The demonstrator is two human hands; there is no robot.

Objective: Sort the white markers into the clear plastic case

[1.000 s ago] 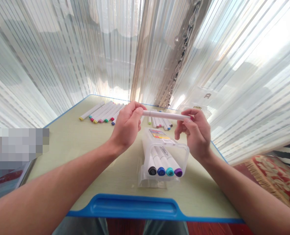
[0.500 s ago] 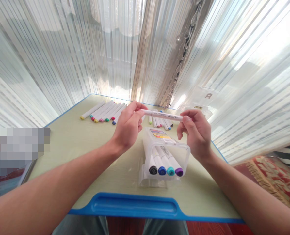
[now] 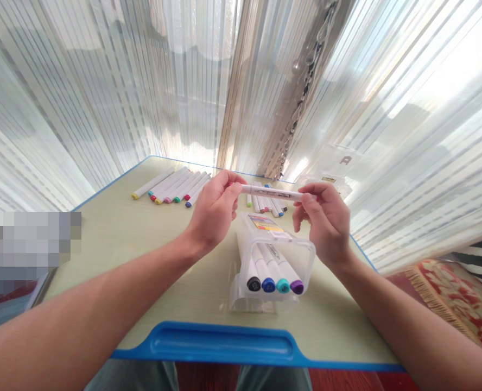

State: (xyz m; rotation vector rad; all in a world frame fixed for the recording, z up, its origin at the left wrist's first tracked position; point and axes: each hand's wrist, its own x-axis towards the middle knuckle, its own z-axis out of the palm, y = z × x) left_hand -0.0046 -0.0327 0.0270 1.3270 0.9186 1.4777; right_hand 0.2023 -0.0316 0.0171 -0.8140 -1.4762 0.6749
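Observation:
A white marker (image 3: 270,192) is held level above the desk, one end pinched in my left hand (image 3: 213,210), the other in my right hand (image 3: 324,220). Both hands have their fingers closed on it. Directly below lies a clear plastic marker case (image 3: 271,260) on its side, its open end toward me, with several capped markers (image 3: 274,277) inside showing black, blue, teal and purple ends.
A row of loose white markers (image 3: 171,188) lies at the far left of the pale desk (image 3: 114,244); a second bunch of markers (image 3: 265,204) lies behind my hands. A blue tray lip (image 3: 220,342) edges the desk front. Sheer curtains surround it. A patterned rug (image 3: 456,296) shows at right.
The marker has been turned between my fingers, so black printing now shows on its barrel. My right fingers have slid slightly inward along it. Nothing else has moved.

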